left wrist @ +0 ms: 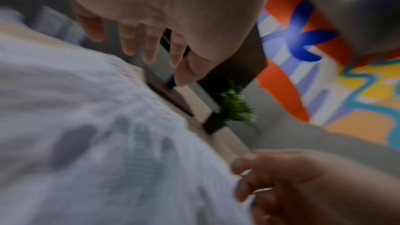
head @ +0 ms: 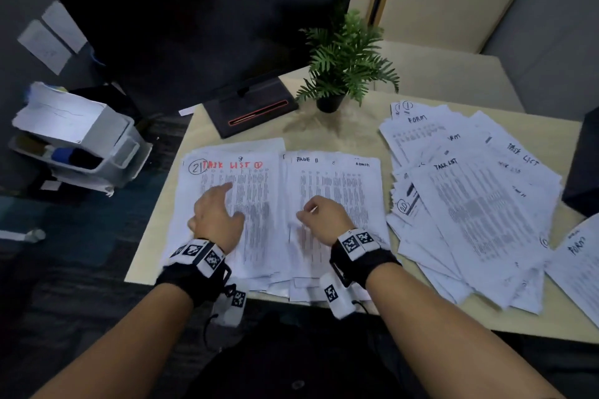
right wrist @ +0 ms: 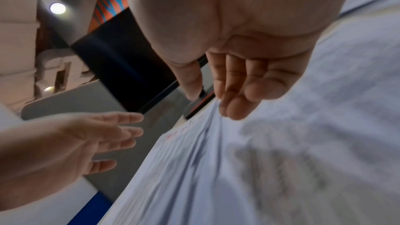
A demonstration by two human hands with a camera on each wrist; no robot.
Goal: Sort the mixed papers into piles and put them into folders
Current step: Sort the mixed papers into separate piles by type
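Observation:
Two paper piles lie side by side in front of me on the pale table [head: 356, 133]. The left pile [head: 259, 191] is headed "TASK LIST" in red; the other pile [head: 346, 185] is headed "PAGE 11". My left hand [head: 227, 204] hovers over the task list pile with fingers [left wrist: 149, 47] spread, casting a shadow on the paper [left wrist: 97, 143]. My right hand [head: 308, 212] sits on the page pile, fingers curled. In the right wrist view its fingertips [right wrist: 225, 107] pinch the raised edge of a sheet [right wrist: 216, 143]. A loose mixed heap [head: 470, 204] spreads to the right.
A potted plant [head: 346, 58] and a black monitor stand [head: 252, 110] sit at the back of the table. A dark box [head: 583, 165] and a "FORM" sheet [head: 580, 266] occupy the right edge. A white bin [head: 81, 139] with papers stands on the floor at left.

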